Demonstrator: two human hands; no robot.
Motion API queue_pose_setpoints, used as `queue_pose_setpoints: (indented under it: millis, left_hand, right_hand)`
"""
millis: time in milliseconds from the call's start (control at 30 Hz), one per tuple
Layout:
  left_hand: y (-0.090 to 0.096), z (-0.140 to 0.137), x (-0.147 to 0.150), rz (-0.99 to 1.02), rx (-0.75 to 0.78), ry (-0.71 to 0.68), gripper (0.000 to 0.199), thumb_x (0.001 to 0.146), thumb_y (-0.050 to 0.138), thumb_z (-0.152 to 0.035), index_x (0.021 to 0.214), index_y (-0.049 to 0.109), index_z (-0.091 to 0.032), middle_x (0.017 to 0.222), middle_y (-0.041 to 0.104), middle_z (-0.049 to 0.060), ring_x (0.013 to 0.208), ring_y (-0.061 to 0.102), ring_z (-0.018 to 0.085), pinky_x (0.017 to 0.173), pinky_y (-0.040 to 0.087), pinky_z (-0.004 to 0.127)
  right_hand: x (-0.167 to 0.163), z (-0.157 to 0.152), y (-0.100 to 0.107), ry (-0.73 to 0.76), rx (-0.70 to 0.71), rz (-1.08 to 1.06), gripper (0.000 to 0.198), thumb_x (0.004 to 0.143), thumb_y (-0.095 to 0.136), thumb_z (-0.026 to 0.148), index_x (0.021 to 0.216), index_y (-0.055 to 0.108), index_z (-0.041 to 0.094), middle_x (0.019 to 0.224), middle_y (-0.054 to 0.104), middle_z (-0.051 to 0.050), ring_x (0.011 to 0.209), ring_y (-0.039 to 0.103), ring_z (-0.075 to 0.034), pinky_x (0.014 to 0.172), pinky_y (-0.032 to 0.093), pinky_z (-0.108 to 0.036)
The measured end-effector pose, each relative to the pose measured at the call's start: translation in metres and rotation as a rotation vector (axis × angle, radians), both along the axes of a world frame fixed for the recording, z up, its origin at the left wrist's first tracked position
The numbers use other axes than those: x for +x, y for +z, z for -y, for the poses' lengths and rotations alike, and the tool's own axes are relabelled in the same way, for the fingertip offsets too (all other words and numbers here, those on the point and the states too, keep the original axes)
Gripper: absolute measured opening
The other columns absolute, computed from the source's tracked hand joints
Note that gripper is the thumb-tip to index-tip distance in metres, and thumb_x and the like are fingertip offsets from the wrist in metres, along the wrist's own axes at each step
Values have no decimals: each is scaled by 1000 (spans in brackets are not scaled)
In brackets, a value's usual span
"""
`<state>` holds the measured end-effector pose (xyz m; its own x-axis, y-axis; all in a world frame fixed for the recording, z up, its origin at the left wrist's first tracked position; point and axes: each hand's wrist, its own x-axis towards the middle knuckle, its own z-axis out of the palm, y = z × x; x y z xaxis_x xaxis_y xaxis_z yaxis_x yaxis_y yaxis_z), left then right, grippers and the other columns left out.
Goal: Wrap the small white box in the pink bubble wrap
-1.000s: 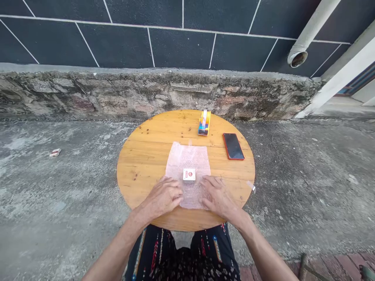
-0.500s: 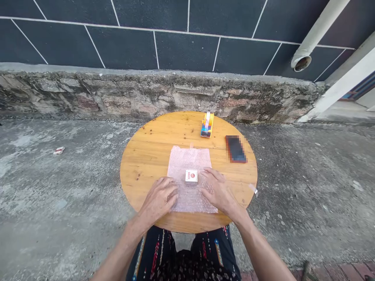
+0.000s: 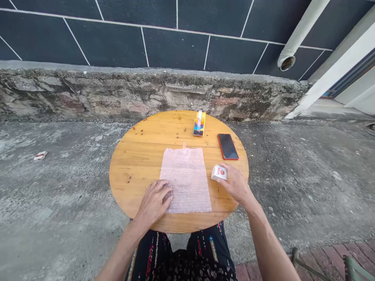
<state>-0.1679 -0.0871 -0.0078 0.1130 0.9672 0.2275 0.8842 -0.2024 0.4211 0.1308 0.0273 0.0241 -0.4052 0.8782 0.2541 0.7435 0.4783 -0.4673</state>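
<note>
A pinkish sheet of bubble wrap (image 3: 187,175) lies flat on the round wooden table (image 3: 134,156). On its lower left edge rests my left hand (image 3: 156,197), fingers loosely spread and holding nothing. To the right of the sheet, my right hand (image 3: 236,182) grips a small white box (image 3: 219,172) with red print on its top face. The box is slightly tilted, and my fingers cover its right side. Whether it touches the tabletop I cannot tell.
A tape dispenser (image 3: 199,123) with a yellow wheel and blue base stands at the table's far side. Right of it lies a phone (image 3: 228,146) in a red case. Beyond the table runs a low stone ledge (image 3: 131,95) under a dark tiled wall.
My right hand has taken hold of the white box and moved it from the middle of the bubble wrap to the right, off the sheet. My left hand stays at the sheet's left edge.
</note>
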Motion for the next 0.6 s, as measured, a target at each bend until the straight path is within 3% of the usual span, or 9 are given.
queue_pose_setpoints:
  millis: [167,267,367,433,600]
  left_hand:
    - [0,2,0,15,4,11,15,84,55,-20,94,66,-23,119,59,7,110,53,27,92,45,44]
    - [1,4,0,13,15,15,18,86,53,-20,99,65,-23,121,58,8,111,53,26,95,45,43]
    - [3,4,5,8,74,63,21,88,50,-20,104,64,-20,122,56,10,113,52,26,98,44,43]
    - [6,1,11,-10,106,64,21,89,49,-20,105,64,-19,123,55,10,114,51,27,98,44,44]
    - [9,-12,23,-57,66,-90,26,84,55,-16,109,63,-20,126,55,9,118,48,27,99,44,46]
  right_hand:
    - [24,-1,-11,-13,-36,30,53,81,58,30,132,47,20,131,57,-12,120,52,-28,99,40,-48]
    - [14,12,-4,-38,69,10,54,82,60,33,133,47,21,136,51,-13,124,48,-30,102,38,-50]
    - [-11,30,0,-16,146,-67,38,89,53,29,126,53,22,128,58,-12,120,51,-28,102,39,-47]
    - [-35,40,-3,134,132,-75,32,88,52,23,120,58,21,126,60,-11,118,52,-26,102,40,-45]
    - [-90,46,-17,331,83,27,33,85,53,14,117,60,18,132,55,-10,121,49,-25,103,41,-43]
